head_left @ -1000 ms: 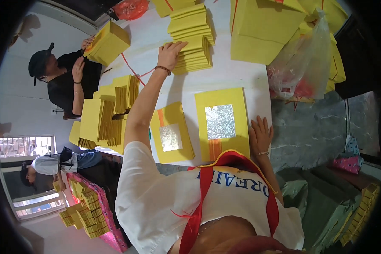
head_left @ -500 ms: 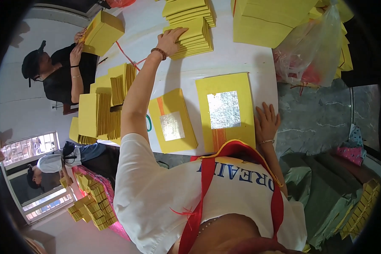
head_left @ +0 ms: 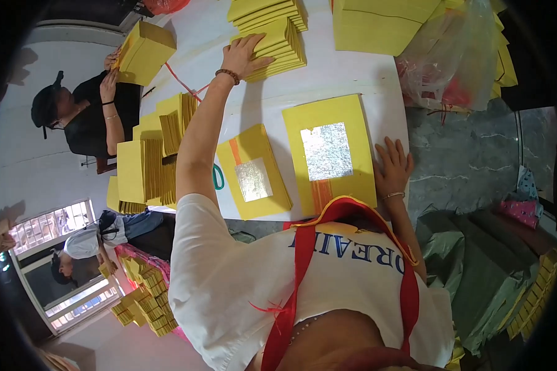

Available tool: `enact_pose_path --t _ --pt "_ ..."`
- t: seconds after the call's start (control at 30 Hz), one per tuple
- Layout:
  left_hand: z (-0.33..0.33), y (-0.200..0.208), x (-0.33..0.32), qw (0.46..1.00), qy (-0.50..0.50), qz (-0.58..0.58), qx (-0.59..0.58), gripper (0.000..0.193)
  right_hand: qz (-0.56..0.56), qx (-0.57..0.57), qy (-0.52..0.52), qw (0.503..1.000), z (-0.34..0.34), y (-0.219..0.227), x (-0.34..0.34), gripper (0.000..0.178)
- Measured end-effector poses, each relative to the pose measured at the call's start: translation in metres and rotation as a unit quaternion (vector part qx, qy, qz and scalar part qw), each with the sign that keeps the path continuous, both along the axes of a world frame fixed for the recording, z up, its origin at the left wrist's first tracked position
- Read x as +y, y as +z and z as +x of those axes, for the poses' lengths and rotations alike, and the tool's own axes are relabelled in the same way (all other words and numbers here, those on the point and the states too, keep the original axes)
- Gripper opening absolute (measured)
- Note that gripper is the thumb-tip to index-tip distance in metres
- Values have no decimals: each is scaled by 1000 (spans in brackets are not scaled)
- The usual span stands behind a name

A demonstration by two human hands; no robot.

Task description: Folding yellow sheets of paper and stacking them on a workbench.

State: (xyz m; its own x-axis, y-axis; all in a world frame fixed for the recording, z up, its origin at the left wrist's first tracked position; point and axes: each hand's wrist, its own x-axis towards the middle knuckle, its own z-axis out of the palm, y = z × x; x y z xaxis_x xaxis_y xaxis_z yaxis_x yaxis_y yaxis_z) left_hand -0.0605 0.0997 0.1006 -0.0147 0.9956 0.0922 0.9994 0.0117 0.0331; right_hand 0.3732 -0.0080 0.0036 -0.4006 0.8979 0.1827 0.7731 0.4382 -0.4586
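Note:
My left hand (head_left: 244, 58) reaches to the far side of the white table (head_left: 263, 111) and rests on a stack of folded yellow paper bundles (head_left: 284, 49). Its fingers and thumb are stretched apart on the stack's near left end. Flat at the table's right edge lies my right hand (head_left: 392, 168), fingers spread, holding nothing. Just left of it is a large yellow paper stack (head_left: 294, 136) with a silver foil square and an orange band. A smaller yellow paper stack (head_left: 229, 164), also with silver foil and orange, lies tilted beside it.
Upright yellow bundles (head_left: 130, 167) line the left edge. A co-worker in black (head_left: 93, 111) holds a yellow block (head_left: 145, 52); another person (head_left: 83, 243) stands behind, near stacked yellow bundles (head_left: 151, 303). A big yellow block (head_left: 377, 28) and clear plastic bag (head_left: 452, 68) sit far right. Green sacks (head_left: 483, 266) stand below.
My left thumb has spread away from the fingers on the stack. My right hand stays at the table edge. The whole view has shifted slightly, and the person at lower left has moved a little.

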Motion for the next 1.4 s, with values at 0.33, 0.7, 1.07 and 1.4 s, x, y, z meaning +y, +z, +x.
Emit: enact_pose_path --t 0.33,0.7,1.07,1.4 --pt "-6 -6 1 999 -43 16 -7 59 1 2 -4 1000 1 0 -2 37" --pt "1 -5 -1 993 -92 53 50 57 12 4 -3 1000 1 0 -1 38" --pt "11 -5 -4 981 -84 108 139 77 17 17 -6 1000 0 -4 -1 37" --pt "32 -3 -4 964 -147 128 183 74 4 13 -13 1000 0 0 -1 36"
